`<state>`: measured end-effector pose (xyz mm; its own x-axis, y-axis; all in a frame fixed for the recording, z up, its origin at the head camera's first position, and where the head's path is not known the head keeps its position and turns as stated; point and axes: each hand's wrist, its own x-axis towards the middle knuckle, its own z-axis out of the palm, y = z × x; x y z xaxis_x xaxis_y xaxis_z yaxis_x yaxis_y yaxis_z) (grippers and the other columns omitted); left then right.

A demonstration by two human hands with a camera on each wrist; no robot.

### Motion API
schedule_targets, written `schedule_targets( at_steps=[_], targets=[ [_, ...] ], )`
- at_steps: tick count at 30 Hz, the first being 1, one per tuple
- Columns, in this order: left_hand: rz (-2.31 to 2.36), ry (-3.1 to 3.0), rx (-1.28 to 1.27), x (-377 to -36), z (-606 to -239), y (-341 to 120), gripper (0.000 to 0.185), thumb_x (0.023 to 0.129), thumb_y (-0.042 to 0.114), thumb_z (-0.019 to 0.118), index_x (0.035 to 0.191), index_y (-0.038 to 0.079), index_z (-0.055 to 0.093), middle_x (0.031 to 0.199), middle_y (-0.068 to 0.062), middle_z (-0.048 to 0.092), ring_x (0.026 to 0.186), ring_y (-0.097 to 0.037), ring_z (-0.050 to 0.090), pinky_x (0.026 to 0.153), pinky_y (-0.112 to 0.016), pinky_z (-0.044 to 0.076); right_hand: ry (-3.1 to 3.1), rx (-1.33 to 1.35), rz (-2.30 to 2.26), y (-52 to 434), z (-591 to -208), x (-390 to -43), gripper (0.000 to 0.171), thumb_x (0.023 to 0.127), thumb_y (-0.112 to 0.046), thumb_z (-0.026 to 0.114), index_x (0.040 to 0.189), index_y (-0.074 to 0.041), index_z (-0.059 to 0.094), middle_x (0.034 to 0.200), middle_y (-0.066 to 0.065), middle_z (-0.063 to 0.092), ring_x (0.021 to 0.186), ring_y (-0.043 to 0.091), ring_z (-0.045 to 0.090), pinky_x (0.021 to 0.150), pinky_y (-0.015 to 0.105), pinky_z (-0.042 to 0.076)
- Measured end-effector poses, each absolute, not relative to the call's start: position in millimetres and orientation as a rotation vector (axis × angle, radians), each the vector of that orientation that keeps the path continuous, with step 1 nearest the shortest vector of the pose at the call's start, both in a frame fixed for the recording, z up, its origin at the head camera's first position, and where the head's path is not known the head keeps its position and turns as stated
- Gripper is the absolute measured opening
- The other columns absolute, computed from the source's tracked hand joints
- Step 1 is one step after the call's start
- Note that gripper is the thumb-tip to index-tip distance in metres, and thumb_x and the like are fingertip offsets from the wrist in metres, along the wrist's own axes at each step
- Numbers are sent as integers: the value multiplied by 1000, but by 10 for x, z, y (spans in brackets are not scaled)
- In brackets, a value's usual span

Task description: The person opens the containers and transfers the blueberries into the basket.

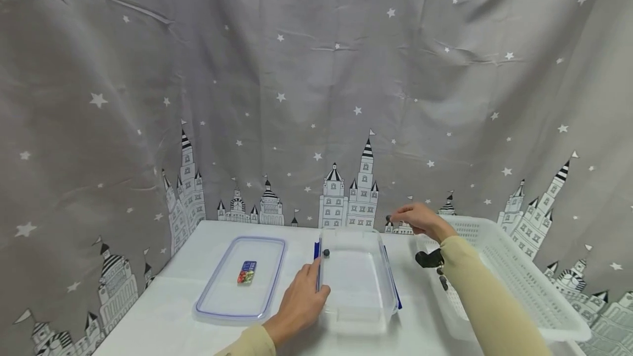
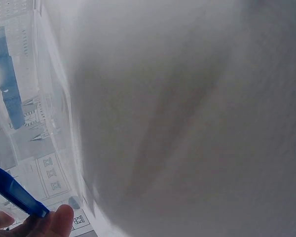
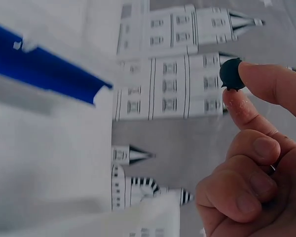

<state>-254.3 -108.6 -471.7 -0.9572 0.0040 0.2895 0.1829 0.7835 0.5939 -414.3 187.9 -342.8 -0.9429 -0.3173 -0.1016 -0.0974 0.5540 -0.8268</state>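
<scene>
My right hand (image 1: 420, 220) is raised beyond the far right corner of a clear plastic container (image 1: 356, 315). Between thumb and index finger it pinches a blueberry (image 3: 231, 74), small, dark and round with a crown-like end. The other fingers curl toward the palm. Inside the container, near its left wall, lies another blueberry (image 1: 326, 253). My left hand (image 1: 303, 298) grips the container's left side, its fingertips by a blue latch (image 2: 15, 190). A second blue latch (image 1: 393, 276) hangs open on the right side.
To the left, a clear lid (image 1: 222, 295) with a blue seal and a colourful label (image 1: 246, 272) lies flat on the white table (image 1: 168, 312). On the right stands a white perforated basket (image 1: 534, 295) with several dark pieces (image 1: 430, 259) at its left. A grey castle-print curtain (image 1: 306, 81) hangs behind.
</scene>
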Motion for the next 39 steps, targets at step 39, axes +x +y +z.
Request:
schedule_targets(
  at_steps=[39],
  targets=[
    [-938, -2693, -149, -2521, -4709, -1073, 69, 89, 26, 58, 151, 1, 41, 129, -17, 57, 118, -32, 57, 101, -53, 47, 2607, 144, -1411, 3001, -4167, -4079, 37, 90, -20, 69, 113, 7, 64, 57, -6, 37, 51, 10, 34, 51, 26, 37]
  ],
)
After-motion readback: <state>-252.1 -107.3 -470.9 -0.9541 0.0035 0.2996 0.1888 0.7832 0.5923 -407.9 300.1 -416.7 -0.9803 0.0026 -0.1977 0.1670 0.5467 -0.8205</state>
